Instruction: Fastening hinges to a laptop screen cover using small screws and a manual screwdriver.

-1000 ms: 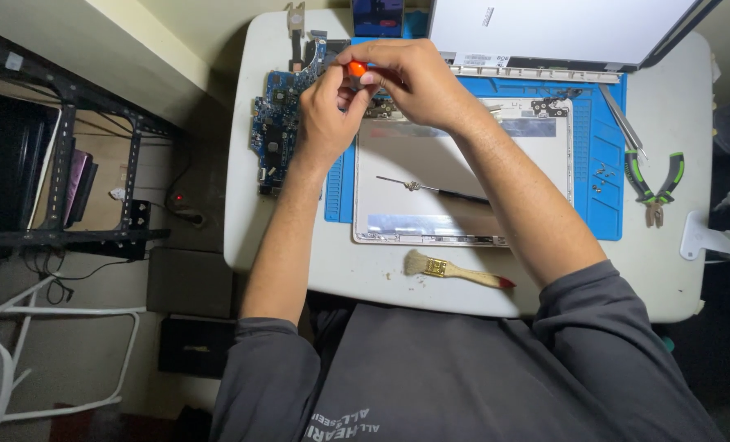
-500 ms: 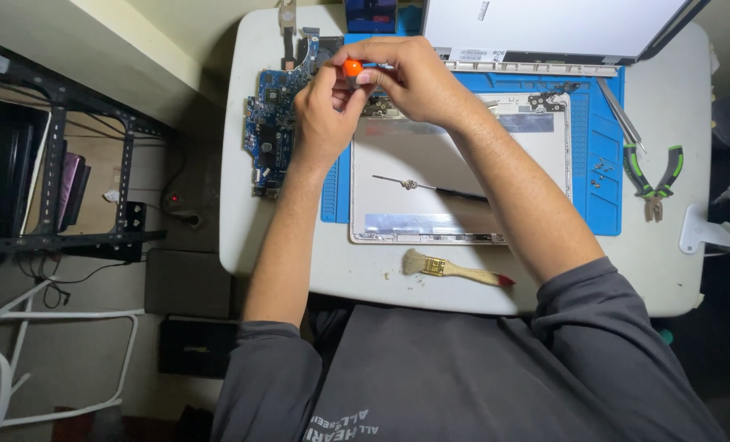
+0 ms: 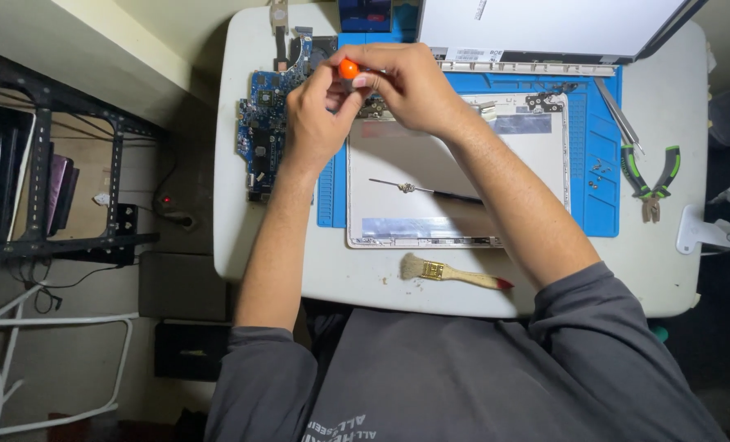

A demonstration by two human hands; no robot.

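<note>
Both hands met at the far edge of the white laptop shell (image 3: 455, 176), which lay open-side up on a blue work mat (image 3: 586, 209) on the white table (image 3: 349, 282). The left hand (image 3: 316, 123) and the right hand (image 3: 410, 86) had their fingers curled narrow around a small orange-capped screwdriver (image 3: 348, 69), its orange end showing between the fingertips; the shaft and tip were hidden behind the hands. Just left of the hands a blue circuit board (image 3: 260, 135) rested at the table's left edge. Inside the shell lay a thin black-handled tool (image 3: 426, 191). Near the person, a small wooden-handled brush (image 3: 451, 272) lay on the table. At the right, green-handled pliers (image 3: 650, 176) and metal tweezers (image 3: 619, 119) lay well apart from the hands.
</note>
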